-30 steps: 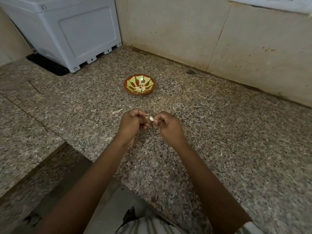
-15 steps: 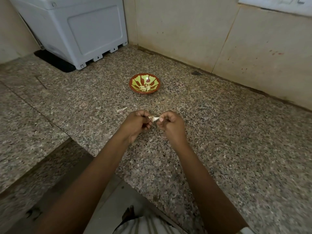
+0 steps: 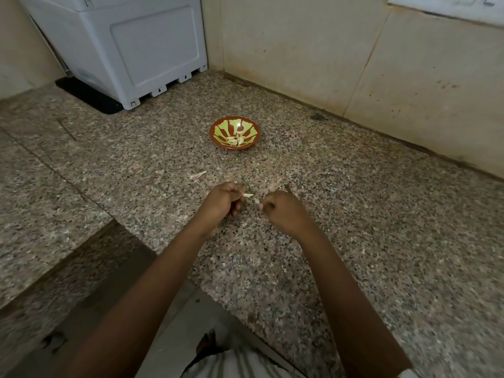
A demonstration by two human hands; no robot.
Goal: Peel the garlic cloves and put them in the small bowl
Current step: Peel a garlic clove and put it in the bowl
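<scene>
My left hand pinches a pale garlic clove whose tip sticks out to the right of its fingers. A short gap away, my right hand has curled fingers that pinch a small pale scrap of garlic skin. Both hands hover over the speckled granite counter. Farther back stands the small red bowl with a yellow-green pattern, and several peeled garlic cloves lie in its bottom.
A loose piece of garlic skin lies on the counter left of my hands. A grey-white appliance fills the back left corner. Beige walls close the back and right. The counter edge drops off at the near left.
My hands were together on the clove; they have now pulled apart, the right hand moving right with a bit of skin. The view has shifted slightly.
</scene>
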